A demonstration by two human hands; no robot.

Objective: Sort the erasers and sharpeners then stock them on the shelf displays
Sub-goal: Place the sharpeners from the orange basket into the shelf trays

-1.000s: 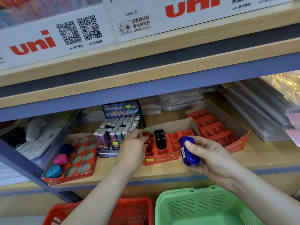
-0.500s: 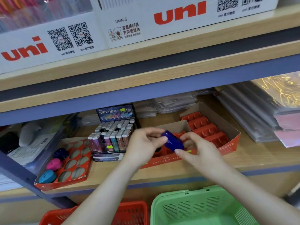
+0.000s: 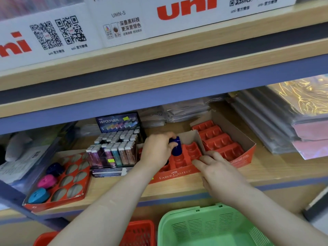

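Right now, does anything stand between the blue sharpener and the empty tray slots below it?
Nothing visible does. The left hand holds the blue sharpener just above open slots of the red tray. The right hand rests at the tray's front, beside them.

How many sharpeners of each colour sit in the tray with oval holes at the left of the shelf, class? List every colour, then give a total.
Dark blue sharpener: 1
Pink sharpener: 1
Light blue sharpener: 1
Total: 3
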